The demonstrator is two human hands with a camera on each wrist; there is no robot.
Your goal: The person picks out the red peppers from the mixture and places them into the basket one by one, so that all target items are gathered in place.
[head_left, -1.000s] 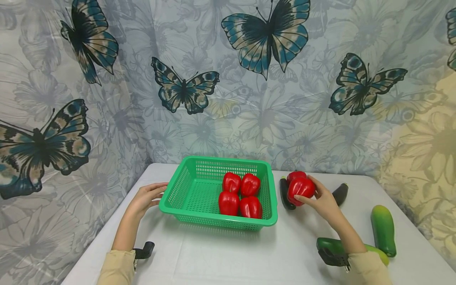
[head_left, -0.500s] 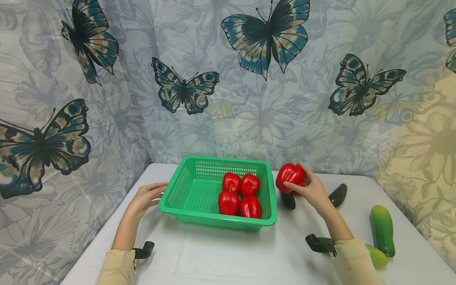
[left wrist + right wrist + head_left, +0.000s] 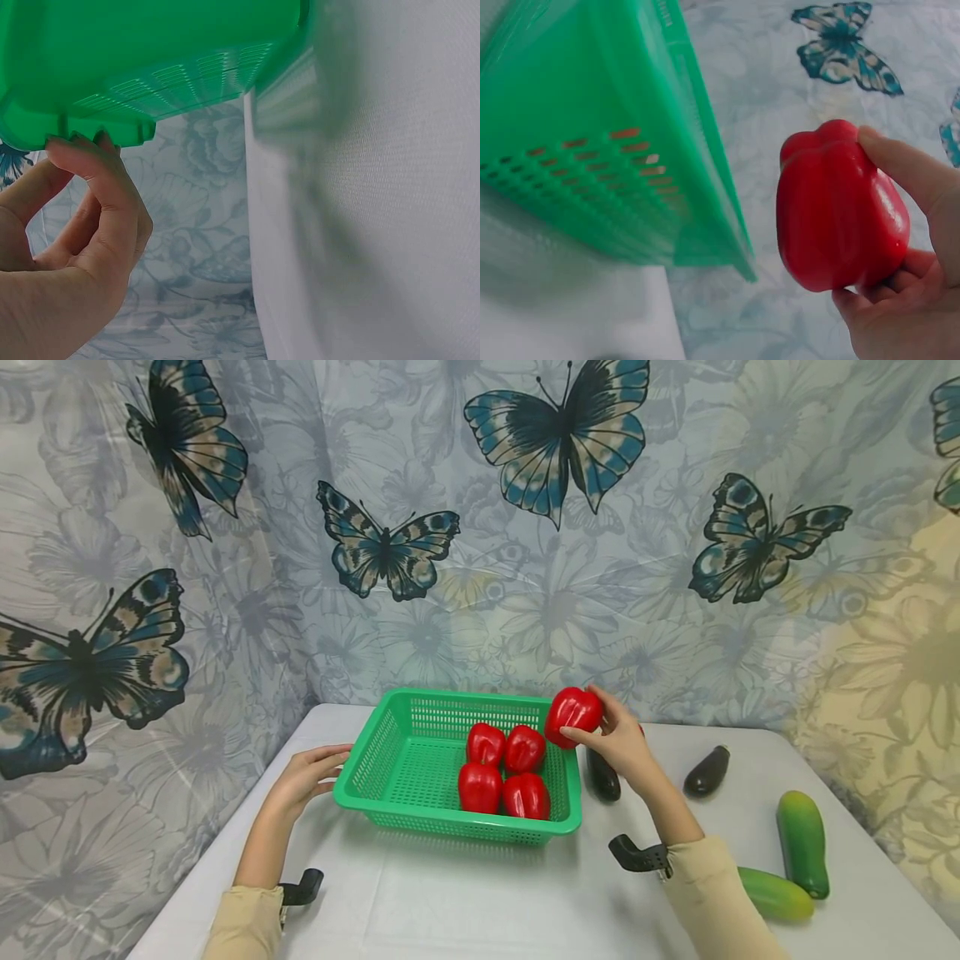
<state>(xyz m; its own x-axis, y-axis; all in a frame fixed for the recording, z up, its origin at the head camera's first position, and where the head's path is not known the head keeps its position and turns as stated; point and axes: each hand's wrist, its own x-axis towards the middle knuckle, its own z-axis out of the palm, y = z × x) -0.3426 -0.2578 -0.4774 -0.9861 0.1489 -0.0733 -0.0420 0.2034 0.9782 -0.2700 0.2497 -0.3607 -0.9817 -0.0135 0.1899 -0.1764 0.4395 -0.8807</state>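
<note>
A red bell pepper (image 3: 573, 717) hangs in the air over the right rim of the green basket (image 3: 457, 827), gripped between the thumb and fingers of my right hand (image 3: 624, 742). In the right wrist view the held bell pepper (image 3: 840, 210) is beside the basket wall (image 3: 592, 172). Several more red bell peppers (image 3: 480, 787) sit in the right half of the basket. My left hand (image 3: 302, 783) is at the basket's left side; in the left wrist view, its bent fingertips touch the basket rim (image 3: 45, 135).
One dark eggplant (image 3: 603, 775) lies right of the basket, another (image 3: 707, 772) farther right. A sliver of red shows behind my right hand. Two green, zucchini-like vegetables (image 3: 802, 843) (image 3: 776, 895) lie at the table's right. A butterfly-patterned cloth (image 3: 525, 610) hangs behind the white table (image 3: 442, 893).
My right hand has carried the bell pepper left and up, from beside the eggplant to over the basket's right rim. The left hand and the basket have stayed in place.
</note>
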